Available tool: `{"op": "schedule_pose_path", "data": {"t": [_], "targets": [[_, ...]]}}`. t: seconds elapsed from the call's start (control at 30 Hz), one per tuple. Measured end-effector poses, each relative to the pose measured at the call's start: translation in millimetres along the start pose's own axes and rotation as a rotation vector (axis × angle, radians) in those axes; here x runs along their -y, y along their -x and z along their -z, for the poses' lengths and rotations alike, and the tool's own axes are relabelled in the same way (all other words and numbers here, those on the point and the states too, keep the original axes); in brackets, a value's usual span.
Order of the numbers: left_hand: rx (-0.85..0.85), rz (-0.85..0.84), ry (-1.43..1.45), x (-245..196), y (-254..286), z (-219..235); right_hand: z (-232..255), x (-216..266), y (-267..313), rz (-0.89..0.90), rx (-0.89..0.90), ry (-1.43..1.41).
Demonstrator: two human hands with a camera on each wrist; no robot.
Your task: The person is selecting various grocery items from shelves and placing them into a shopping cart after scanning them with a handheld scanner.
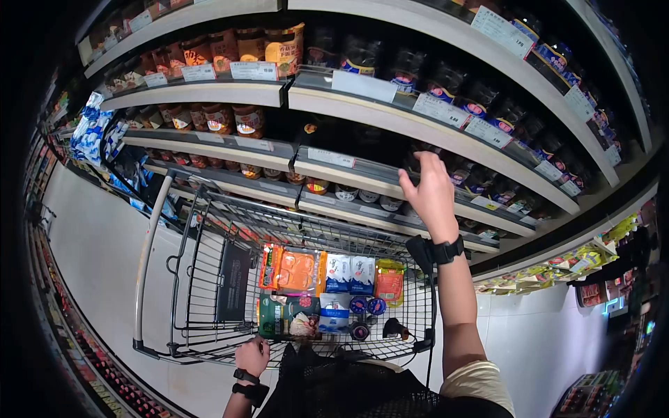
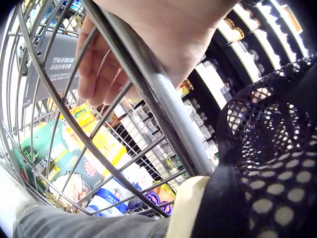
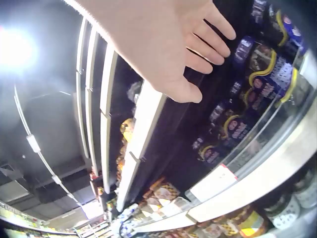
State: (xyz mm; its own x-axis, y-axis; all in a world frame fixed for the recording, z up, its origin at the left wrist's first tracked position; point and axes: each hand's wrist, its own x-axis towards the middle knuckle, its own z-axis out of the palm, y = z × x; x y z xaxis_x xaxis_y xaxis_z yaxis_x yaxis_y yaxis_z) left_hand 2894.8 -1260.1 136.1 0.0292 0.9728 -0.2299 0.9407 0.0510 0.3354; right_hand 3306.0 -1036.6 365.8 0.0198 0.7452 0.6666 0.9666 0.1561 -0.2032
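Left hand (image 1: 252, 357) grasping cart handle (image 2: 148, 94), right hand (image 1: 431, 195) fingers released (straight) near dark blue-labelled jars (image 3: 257, 64)

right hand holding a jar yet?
No, in the right wrist view the right hand reaches toward the dark jars on the shelf with fingers extended and nothing in its grasp.

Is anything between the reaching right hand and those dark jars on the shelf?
No. In the right wrist view the right hand is open just short of the dark jars, with only bare air between.
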Motion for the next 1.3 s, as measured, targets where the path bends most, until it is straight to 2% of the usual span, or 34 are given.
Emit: {"op": "schedule_pose_path", "data": {"t": [0.03,0.1,0.13,0.17,0.3,0.37,0.47,0.57,0.7,0.73,0.83,0.93,1.07,1.13,1.3], "targets": [[-0.03,-0.021,0.0,-4.2,-5.2,1.3,-3.9,-6.1,-3.5,0.023,-0.062,0.072],[0.023,0.009,-0.004,2.7,17.0,-5.1,-17.9,-11.0,20.8,0.013,-0.108,0.199],[-0.001,-0.005,-0.022,10.0,10.9,-14.6,-22.9,-17.8,21.2,0.022,-0.169,0.245],[0.026,0.007,-0.029,1.1,2.1,-5.1,-24.7,-26.0,17.7,0.033,-0.23,0.292],[-0.05,-0.039,0.033,0.1,-2.1,-11.4,-37.3,-63.4,15.9,-0.104,-0.041,0.358],[-0.026,-0.029,0.0,-4.8,-5.6,-10.7,-47.7,-78.9,11.8,-0.084,-0.014,0.367],[0.01,-0.001,0.016,-6.6,-7.6,-5.7,-41.9,-75.4,-6.9,-0.184,0.115,0.321],[-0.004,-0.022,0.014,-9.6,-15.3,-13.8,-53.4,-93.4,-21.3,-0.253,0.262,0.376],[0.008,-0.01,0.022,-10.2,-19.3,-16.5,-66.7,-103.5,-29.7,-0.292,0.243,0.354],[0.011,-0.008,0.011,-10.4,-18.3,-14.6,-77.8,-114.9,-26.9,-0.272,0.131,0.337],[0.023,-0.015,-0.008,-11.1,-16.2,-6.5,-81.2,-118.1,-24.9,-0.263,0.051,0.299],[0.032,-0.022,-0.018,-11.4,-17.9,-5.2,-67.1,-100.5,-29.4,-0.296,0.0,0.222],[0.032,-0.029,-0.005,-10.1,-19.2,-7.1,-56.8,-97.5,-29.5,-0.321,0.064,0.152],[0.039,-0.024,-0.01,-9.4,-19.0,-8.2,-48.3,-93.0,-31.1,-0.431,0.302,0.136],[0.086,0.02,-0.008,-10.5,-17.9,-8.9,-48.2,-89.4,-24.6,-0.434,0.194,0.083]]}}
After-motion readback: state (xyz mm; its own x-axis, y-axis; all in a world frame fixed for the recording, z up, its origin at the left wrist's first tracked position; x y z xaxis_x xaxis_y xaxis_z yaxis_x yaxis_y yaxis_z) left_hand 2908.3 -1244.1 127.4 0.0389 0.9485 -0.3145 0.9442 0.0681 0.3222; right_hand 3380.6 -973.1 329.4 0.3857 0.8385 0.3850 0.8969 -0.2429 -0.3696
